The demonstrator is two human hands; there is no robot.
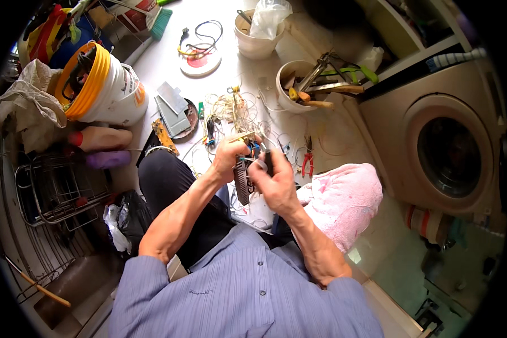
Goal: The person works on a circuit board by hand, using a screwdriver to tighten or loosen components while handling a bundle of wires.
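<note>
My left hand (229, 156) is closed around a circuit board (241, 183) with a ribbed dark edge and small components, held upright over my lap. Wires run about its upper end. Close beside it, my right hand (277, 185) grips a black-handled tool (269, 162); its tip is blurred, so I cannot tell its exact kind. A tangle of pale wires (236, 110) lies on the floor just beyond my hands. Red-handled pliers (307, 160) rest to the right, and a blue-and-black screwdriver (210, 130) to the left.
Grey metal plates (173, 115) sit on a round pan at left. A tool-filled bucket (290, 76) stands at far right, a yellow-rimmed bucket (115, 93) at left. A pink towel (343, 197) covers my right knee. A washing machine (428, 96) borders the right side.
</note>
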